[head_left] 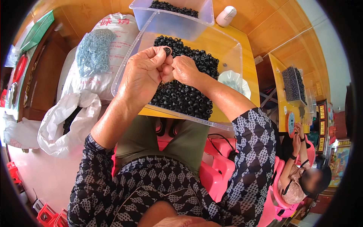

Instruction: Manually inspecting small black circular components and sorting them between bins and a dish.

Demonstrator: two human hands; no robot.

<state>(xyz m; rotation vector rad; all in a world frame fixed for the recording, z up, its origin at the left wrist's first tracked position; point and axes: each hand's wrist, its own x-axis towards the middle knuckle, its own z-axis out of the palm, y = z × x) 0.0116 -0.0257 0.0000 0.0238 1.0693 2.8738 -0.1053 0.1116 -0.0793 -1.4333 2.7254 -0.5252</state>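
My left hand [140, 72] is closed, pinching a small round black piece with a hole [167, 52] between thumb and index finger. Right beside it, touching or nearly so, is my right hand [186, 70], its fingers curled and pressed together. Whatever those fingers hold, if anything, is hidden behind the knuckles. Both hands are above a wide clear plastic tub [231, 39]. Inside the tub lies a large heap of similar black pieces [183, 99]. A white scalloped dish [245, 90] with small pale bits stands by the tub's right wall.
Behind the tub sits a second clear bin [208, 11] of black pieces, with a pale bottle-like object [226, 16] nearby. White sacks [123, 45] stand at left, one carrying a bag of bluish pieces [94, 51]. A co-worker [295, 181] sits at another table, far right.
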